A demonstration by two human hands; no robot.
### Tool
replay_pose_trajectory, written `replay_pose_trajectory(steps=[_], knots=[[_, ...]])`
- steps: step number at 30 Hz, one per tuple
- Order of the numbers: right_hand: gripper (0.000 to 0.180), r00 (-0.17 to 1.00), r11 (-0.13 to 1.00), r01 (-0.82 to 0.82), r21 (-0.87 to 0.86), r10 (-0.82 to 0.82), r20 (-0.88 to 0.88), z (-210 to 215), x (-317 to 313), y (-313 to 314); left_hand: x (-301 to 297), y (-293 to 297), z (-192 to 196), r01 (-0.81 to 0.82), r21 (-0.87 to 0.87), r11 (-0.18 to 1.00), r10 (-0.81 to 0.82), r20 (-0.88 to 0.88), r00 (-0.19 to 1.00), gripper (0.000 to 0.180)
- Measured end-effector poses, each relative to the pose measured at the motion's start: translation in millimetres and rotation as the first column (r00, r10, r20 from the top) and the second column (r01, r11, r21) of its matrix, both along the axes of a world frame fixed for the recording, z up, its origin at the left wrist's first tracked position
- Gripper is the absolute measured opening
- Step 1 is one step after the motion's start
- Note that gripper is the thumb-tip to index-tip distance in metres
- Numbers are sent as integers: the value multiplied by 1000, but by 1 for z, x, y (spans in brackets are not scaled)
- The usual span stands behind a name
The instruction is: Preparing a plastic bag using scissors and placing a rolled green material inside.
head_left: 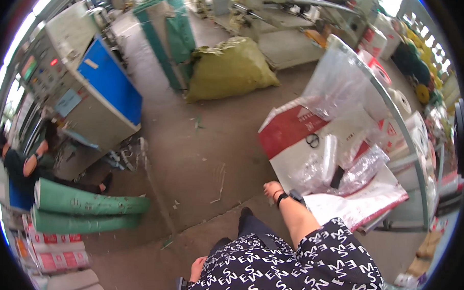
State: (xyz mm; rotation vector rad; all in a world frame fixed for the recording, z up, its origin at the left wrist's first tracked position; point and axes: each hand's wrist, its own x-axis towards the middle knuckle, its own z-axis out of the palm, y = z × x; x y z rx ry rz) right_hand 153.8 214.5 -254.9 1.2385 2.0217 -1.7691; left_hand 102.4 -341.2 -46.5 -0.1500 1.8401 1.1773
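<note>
My right hand point(272, 190) hangs beside the left edge of a covered table, a dark band round its wrist. Its fingers look loosely curled, and nothing shows in them. Low in the view, my left hand point(197, 268) is close against my body, its fingers mostly hidden. The table bears a red and white printed sheet point(288, 158). On that lie black-handled scissors point(312, 140), a clear plastic roll point(329, 154), crumpled clear film point(368, 166) and a small black object point(337, 177).
A full yellow-green sack point(232, 68) stands ahead, beside a green upright bundle point(172, 39). Two green rolls point(91, 206) lie at left, near a seated person point(23, 162) and a control cabinet point(97, 98). A metal frame point(413, 149) edges the table, with white rolls point(418, 133) beyond.
</note>
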Motion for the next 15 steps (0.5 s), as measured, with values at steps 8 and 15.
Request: replay_pose_trajectory(steps=[8, 15], knots=[[31, 474, 473, -880, -38, 880, -25, 214, -107, -309, 85, -74, 22, -304, -43, 952, 288, -215, 933, 33], [34, -98, -63, -949, 309, 990, -98, 91, -114, -366, 229, -208, -17, -864, -16, 504, 835, -249, 491, 30]])
